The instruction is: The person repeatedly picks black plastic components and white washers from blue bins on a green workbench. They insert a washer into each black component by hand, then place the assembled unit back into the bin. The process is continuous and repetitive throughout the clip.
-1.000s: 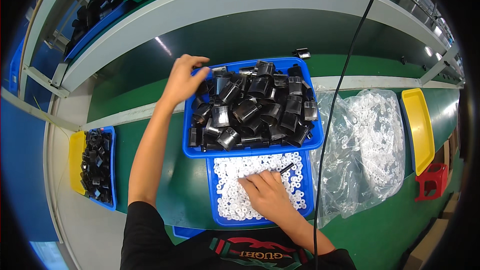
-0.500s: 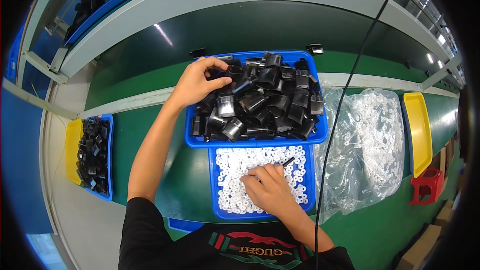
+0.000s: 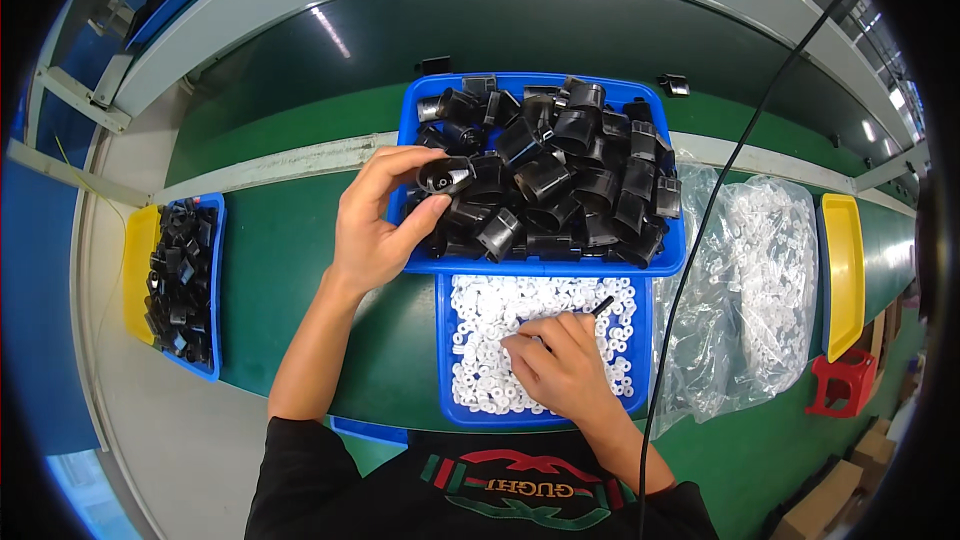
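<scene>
My left hand (image 3: pixel 372 225) is closed on a black plastic housing (image 3: pixel 446 176), pinched between thumb and fingers with its hollow end showing. It is at the left side of a large blue bin (image 3: pixel 545 268) heaped with similar black housings (image 3: pixel 540 180). My right hand (image 3: pixel 562 360) is closed around a thin black rod (image 3: pixel 603 306), whose tip sticks out past the fingers. That hand is over a smaller blue tray (image 3: pixel 446 340) holding many small white plastic rings (image 3: pixel 485 350). Whether its fingertips also hold a ring cannot be made out.
Clear plastic bags (image 3: pixel 745 290) of white pieces lie right of the bins, beside a yellow tray (image 3: pixel 842 275). At the left, a blue tray (image 3: pixel 216 290) holds more black parts. A dark cable (image 3: pixel 735 150) hangs across the right side. A red stool (image 3: pixel 842 380) stands beyond.
My left hand has lifted a black housing from the heap and brought it nearer to me. My right hand stays over the white rings with the rod. The whole view has shifted slightly.
</scene>
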Demonstrator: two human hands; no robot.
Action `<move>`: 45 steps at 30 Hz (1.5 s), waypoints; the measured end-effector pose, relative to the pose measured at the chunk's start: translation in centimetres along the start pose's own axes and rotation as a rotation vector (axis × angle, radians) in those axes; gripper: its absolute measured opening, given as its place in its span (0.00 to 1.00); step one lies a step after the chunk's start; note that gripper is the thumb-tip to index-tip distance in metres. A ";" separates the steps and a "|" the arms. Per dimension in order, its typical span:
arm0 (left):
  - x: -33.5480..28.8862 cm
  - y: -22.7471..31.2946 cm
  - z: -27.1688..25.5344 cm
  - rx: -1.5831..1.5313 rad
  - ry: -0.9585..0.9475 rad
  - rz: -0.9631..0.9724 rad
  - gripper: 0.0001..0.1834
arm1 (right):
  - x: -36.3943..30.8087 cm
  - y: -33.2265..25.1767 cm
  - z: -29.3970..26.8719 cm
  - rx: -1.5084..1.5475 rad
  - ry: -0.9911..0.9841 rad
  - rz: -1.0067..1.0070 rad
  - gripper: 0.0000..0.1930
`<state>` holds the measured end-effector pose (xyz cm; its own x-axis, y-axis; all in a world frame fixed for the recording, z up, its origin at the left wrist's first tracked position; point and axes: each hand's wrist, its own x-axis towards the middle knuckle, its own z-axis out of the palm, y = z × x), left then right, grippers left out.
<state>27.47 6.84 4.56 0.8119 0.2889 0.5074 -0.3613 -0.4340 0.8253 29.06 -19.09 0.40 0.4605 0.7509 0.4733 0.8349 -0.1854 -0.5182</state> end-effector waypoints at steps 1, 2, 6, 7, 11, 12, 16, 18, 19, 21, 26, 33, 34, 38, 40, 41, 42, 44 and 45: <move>-0.3 0.1 0.1 -0.083 0.037 -0.022 0.20 | 0.0 0.1 0.0 -0.003 -0.007 -0.010 0.13; -0.9 0.0 -0.1 -0.096 -0.009 -0.071 0.20 | 0.0 0.2 -0.1 -0.004 -0.009 -0.006 0.13; -1.3 -0.7 -0.1 -0.133 0.001 -0.112 0.22 | 0.1 0.1 0.0 -0.003 0.001 0.007 0.14; -1.1 -0.7 -0.1 -0.151 0.012 -0.119 0.22 | 0.2 0.1 0.0 -0.003 0.008 0.008 0.14; -0.6 -1.0 0.1 -0.212 0.051 -0.149 0.21 | 0.2 0.0 0.1 0.004 0.029 0.035 0.13; -0.6 -1.0 0.1 -0.243 0.071 -0.162 0.21 | 0.1 0.0 0.1 0.003 0.030 0.032 0.13; 0.0 -0.5 0.4 -0.312 0.149 -0.201 0.19 | 0.0 0.0 0.1 0.013 0.039 0.034 0.13; 0.1 -0.6 0.3 -0.256 0.158 -0.207 0.18 | 0.0 0.1 0.0 0.010 0.037 0.035 0.13; 0.2 -0.6 0.2 -0.227 0.163 -0.210 0.17 | 0.0 0.1 0.0 0.010 0.037 0.036 0.13; 0.2 -0.6 0.3 -0.206 0.171 -0.202 0.17 | 0.1 0.1 0.0 0.013 0.035 0.037 0.13; 0.1 -0.9 0.7 -0.044 0.173 -0.138 0.17 | 0.0 0.0 0.0 0.010 0.031 0.037 0.12; 0.3 -0.3 0.6 -0.035 0.234 -0.191 0.19 | 0.1 0.0 0.0 0.005 0.034 0.037 0.12; 0.4 -0.4 0.4 -0.031 0.244 -0.188 0.20 | 0.2 0.0 -0.1 0.007 0.036 0.036 0.12; 0.6 0.3 0.8 -0.043 0.309 -0.176 0.19 | 0.0 0.0 0.0 0.008 0.023 0.034 0.12; 0.5 0.4 0.8 -0.036 0.300 -0.165 0.19 | 0.1 0.0 -0.1 -0.011 0.009 0.022 0.12; 0.4 0.5 0.8 -0.036 0.304 -0.176 0.19 | 0.1 0.0 -0.2 -0.012 0.010 0.021 0.12; 0.4 0.7 0.9 -0.035 0.306 -0.187 0.19 | 0.2 0.0 -0.2 -0.011 0.014 0.020 0.12; 0.4 1.1 1.0 -0.086 0.295 -0.226 0.19 | 0.1 0.0 -0.2 -0.013 0.019 0.020 0.12; 0.4 1.3 1.0 -0.138 0.282 -0.254 0.19 | 0.1 0.0 -0.2 -0.016 0.021 0.019 0.12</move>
<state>27.78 5.53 5.64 0.7323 0.6034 0.3156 -0.2396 -0.2056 0.9489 29.19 -19.16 0.57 0.4824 0.7339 0.4783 0.8305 -0.2096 -0.5160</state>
